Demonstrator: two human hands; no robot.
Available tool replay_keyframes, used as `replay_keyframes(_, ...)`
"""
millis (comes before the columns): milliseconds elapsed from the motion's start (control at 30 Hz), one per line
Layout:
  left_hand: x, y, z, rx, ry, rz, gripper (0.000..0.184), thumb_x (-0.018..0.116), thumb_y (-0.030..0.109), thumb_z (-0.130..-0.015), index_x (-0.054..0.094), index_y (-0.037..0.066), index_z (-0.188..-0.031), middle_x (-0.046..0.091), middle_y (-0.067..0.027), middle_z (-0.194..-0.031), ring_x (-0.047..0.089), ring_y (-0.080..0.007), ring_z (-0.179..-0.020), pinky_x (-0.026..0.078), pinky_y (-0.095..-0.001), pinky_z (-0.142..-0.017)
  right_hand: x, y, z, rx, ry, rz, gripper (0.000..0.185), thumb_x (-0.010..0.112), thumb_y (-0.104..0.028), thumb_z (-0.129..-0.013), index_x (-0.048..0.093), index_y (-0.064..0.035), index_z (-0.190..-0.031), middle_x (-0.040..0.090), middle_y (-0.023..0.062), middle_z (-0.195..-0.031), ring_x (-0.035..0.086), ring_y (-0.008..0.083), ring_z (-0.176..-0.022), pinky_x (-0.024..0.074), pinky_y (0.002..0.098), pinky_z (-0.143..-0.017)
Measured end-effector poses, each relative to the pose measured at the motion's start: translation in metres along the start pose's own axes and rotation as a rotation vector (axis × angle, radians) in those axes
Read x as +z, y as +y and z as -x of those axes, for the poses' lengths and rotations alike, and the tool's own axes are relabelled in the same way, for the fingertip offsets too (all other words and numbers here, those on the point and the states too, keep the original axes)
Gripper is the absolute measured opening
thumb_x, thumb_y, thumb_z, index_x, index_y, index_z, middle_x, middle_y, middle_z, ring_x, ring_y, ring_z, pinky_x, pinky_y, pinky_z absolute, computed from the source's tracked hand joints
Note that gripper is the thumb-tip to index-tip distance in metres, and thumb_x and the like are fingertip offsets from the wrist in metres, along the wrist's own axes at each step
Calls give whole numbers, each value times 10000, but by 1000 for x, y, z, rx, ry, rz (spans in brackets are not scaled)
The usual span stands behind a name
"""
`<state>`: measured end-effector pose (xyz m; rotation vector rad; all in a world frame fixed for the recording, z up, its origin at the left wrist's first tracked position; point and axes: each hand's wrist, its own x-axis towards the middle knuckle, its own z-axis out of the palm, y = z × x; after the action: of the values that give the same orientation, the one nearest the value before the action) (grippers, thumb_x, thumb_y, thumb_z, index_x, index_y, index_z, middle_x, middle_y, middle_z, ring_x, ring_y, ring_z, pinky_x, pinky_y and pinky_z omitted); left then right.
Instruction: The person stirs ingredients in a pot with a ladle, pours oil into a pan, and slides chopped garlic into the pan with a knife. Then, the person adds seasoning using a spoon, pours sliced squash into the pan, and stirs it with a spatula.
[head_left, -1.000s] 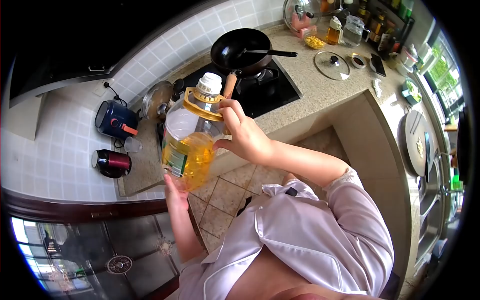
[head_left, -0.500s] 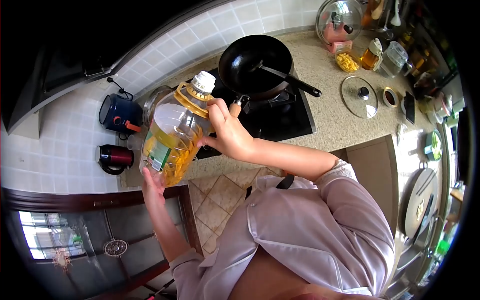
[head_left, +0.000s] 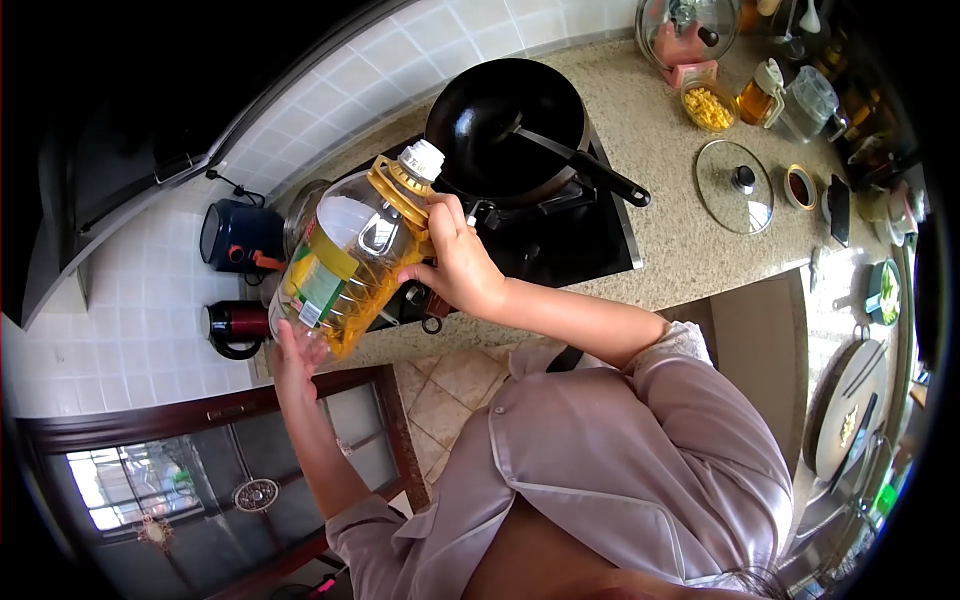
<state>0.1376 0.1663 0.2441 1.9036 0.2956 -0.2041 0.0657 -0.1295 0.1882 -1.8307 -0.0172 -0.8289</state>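
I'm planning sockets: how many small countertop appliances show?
2: the blue appliance left of the bottle and the red kettle beside it. Others may be hidden.

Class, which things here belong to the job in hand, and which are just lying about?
In the job:
bottle of yellow liquid, right hand near its neck, left hand at its base
probably the wok, nearby

Apparently lying about:
glass lid on the counter
bowl of yellow food
dark red kettle

Single head-worn view, taken near, from above and behind the left grip (head_left: 295, 368) and right grip (head_left: 464, 264), facing forward-down across the desk (head_left: 640, 125).
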Motion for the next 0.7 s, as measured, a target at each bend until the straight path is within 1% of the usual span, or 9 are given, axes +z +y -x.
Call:
replay_keyframes(167,6,18,-6,7,-13,-96,702,482,614,-882,525,-32,-1153,667,-150,-969,634,-191,-765,509,-279,-661,2,4,3,96,1,-36,685,816,-104,-639,325,28,-1098,389,229,-1191,538,435,-935,511,420,-732)
replay_keyframes(233,11,26,-6,8,-1,-104,679,529,605,-864,548,-25,-1116,647,-134,-972,616,-160,-765,502,-235,-650,3,7,1,111,14,-38,684,812,-99,-644,324,29,-1107,384,230,-1194,536,438,-934,510,419,-734)
replay_keyframes(267,14,29,-7,12,-8,-110,679,529,605,-864,548,-25,-1116,647,-134,-972,616,-160,-765,502,-235,-650,3,8,0,120,19,-42,683,807,-93,-650,323,31,-1116,378,230,-1197,535,440,-934,509,419,-736)
replay_keyframes(333,17,35,-9,16,23,-163,668,487,622,-875,547,-10,-1084,669,-151,-965,640,-196,-773,513,-280,-677,1,6,-3,152,17,-54,685,806,-91,-651,322,32,-1121,376,231,-1198,534,441,-936,508,418,-740)
replay_keyframes(567,19,52,-16,24,6,-228,711,499,651,-850,546,-20,-1078,664,-159,-969,639,-203,-788,523,-280,-690,0,9,-8,235,12,-105,672,795,-73,-660,334,39,-1136,377,220,-1177,513,429,-971,499,411,-776)
replay_keyframes(600,18,53,-18,30,13,-226,709,499,653,-848,554,-21,-1061,666,-158,-956,639,-201,-759,525,-272,-671,0,9,-9,254,5,-116,672,795,-74,-660,337,39,-1138,378,216,-1177,508,421,-987,499,409,-783)
replay_keyframes(700,22,61,-16,40,28,-254,701,495,652,-850,564,-19,-1039,668,-158,-944,638,-197,-746,524,-260,-646,2,12,-9,283,0,-118,672,793,-84,-665,339,35,-1146,380,201,-1176,503,399,-1013,501,401,-797)
